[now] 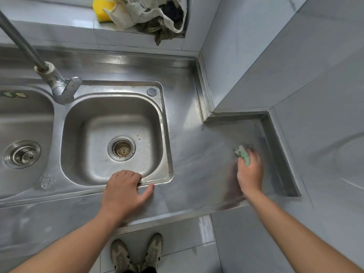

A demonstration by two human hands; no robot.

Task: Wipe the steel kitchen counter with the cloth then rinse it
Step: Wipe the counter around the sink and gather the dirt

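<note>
The steel counter (199, 154) runs right of a double sink. My right hand (249, 170) presses a small green cloth (243, 154) onto the counter's right part, close to the raised steel edge by the wall; hand and cloth are motion-blurred. My left hand (124, 189) rests on the front rim of the right basin (165, 134), fingers curled over the rim, thumb flat on the counter, holding nothing else.
A tap (59, 85) stands between the right basin and the left basin (25, 123). On the tiled ledge behind lie a yellow sponge (101, 8) and a heap of rags (151, 16). Tiled walls (295, 75) close in the counter's right end. My shoes (137, 253) stand below.
</note>
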